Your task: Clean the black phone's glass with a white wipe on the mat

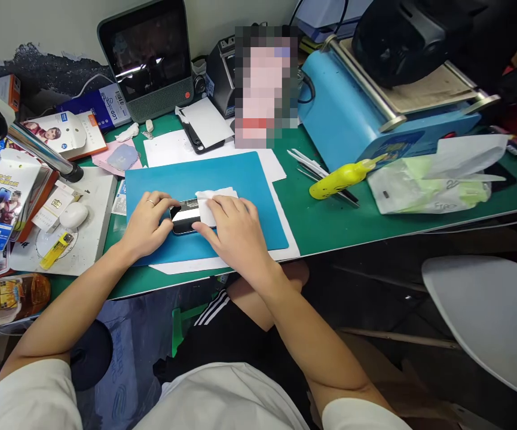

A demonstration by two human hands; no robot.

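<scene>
A dark phone [185,218] lies on a blue mat [235,179] near the table's front edge. My left hand [147,222] grips the phone's left end, fingers curled round it. My right hand [235,228] presses a white cloth [213,200] flat on the phone's right part, fingers close together and bent over it. Most of the phone is hidden under the cloth and my hands.
A yellow squeeze bottle [339,178] and tweezers [316,170] lie right of the mat, beside a blue roller machine [357,113] and a plastic bag [433,179]. A tablet [150,57] stands at the back. Boxes, a yellow lighter [55,249] and a white pad [92,203] crowd the left. A white chair [486,316] stands at right.
</scene>
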